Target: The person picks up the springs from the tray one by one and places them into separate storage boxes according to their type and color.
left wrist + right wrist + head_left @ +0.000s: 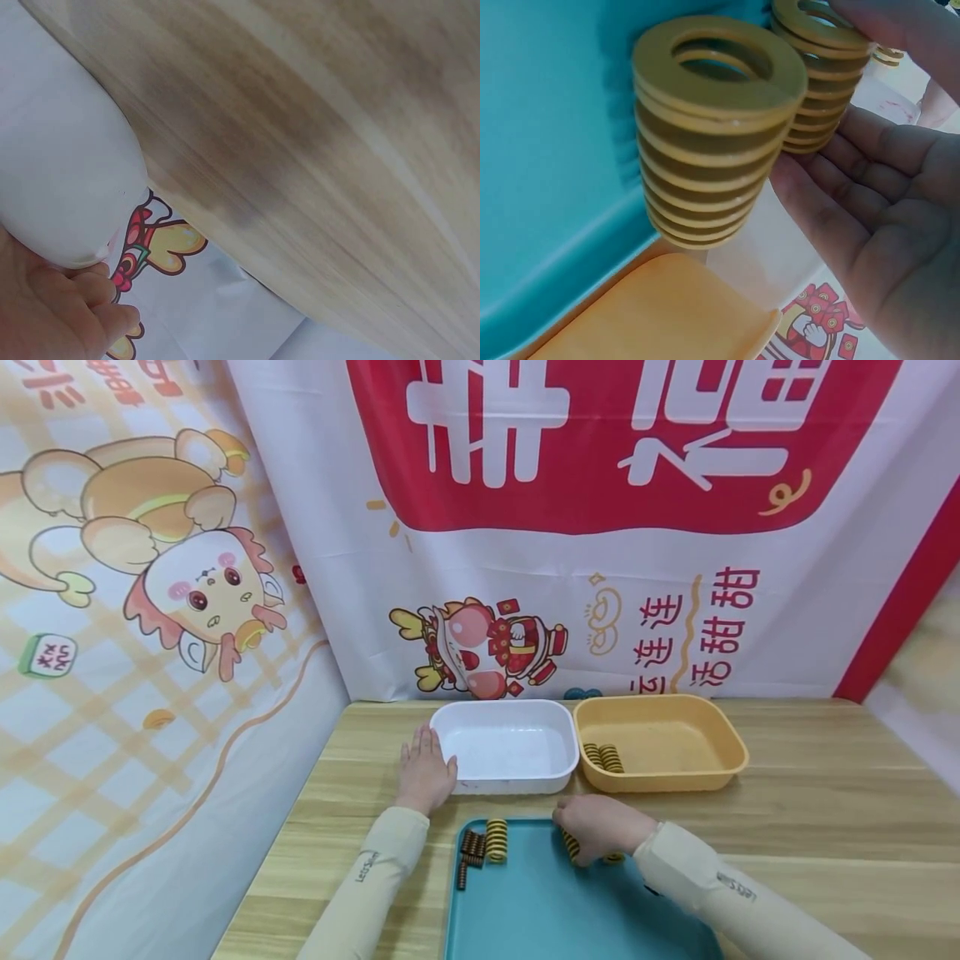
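My right hand point(603, 827) is at the far edge of a teal tray point(555, 910). Thumb and fingers pinch a yellow coil spring point(825, 94). Beside it on the tray is a second yellow spring point(712, 150), apart from the fingers; the hand hides most of both in the head view. My left hand point(426, 772) rests against the left side of a white bin point(502, 785), fingers stretched along its outer wall. Another yellow spring point(497, 842) lies at the tray's far left corner, next to several small dark brown springs point(472, 847).
A yellow-orange bin point(675, 782) stands against the white bin's right side, with a few yellow springs point(603, 758) in its near left corner. Both bins sit on a wooden table point(810, 827) in front of a printed cloth point(360, 610).
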A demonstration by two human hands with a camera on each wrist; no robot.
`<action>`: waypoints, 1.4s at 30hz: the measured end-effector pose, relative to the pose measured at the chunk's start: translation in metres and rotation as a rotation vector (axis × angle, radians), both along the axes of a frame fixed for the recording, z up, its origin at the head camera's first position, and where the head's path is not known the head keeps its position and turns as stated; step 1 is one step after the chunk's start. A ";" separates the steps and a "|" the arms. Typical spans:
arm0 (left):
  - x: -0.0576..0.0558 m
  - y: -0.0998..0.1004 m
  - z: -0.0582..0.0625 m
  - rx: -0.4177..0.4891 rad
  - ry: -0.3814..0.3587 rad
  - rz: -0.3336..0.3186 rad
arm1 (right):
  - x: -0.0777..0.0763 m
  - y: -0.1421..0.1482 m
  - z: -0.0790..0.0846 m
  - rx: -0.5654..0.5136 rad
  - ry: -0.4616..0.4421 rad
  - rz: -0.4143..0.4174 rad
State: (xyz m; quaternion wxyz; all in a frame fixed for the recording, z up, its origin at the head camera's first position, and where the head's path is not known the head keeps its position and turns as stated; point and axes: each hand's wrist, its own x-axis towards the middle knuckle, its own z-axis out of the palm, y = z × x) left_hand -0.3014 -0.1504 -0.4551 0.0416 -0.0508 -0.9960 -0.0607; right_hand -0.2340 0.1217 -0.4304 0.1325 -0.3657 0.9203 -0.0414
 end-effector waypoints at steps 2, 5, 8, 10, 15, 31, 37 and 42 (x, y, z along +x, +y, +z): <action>0.000 0.000 0.000 0.000 -0.001 0.000 | 0.001 0.000 -0.001 -0.006 0.011 0.004; 0.000 -0.001 -0.001 -0.002 -0.001 0.000 | 0.002 0.001 -0.001 -0.014 0.019 0.005; 0.000 -0.001 -0.001 -0.005 0.008 -0.003 | 0.002 0.001 -0.003 -0.019 0.038 0.016; 0.000 -0.001 -0.001 -0.005 0.010 -0.004 | 0.003 0.001 -0.003 -0.018 0.062 0.028; 0.000 -0.001 0.000 0.005 0.018 -0.011 | 0.006 0.001 -0.005 -0.009 0.115 0.050; 0.003 -0.002 -0.002 0.016 0.009 0.002 | 0.007 0.005 -0.011 -0.039 0.143 0.071; 0.007 -0.003 -0.001 0.041 0.018 0.003 | 0.009 0.005 -0.011 -0.034 0.124 0.076; 0.008 -0.001 0.002 0.049 0.040 -0.012 | 0.011 0.007 -0.003 -0.073 0.126 0.089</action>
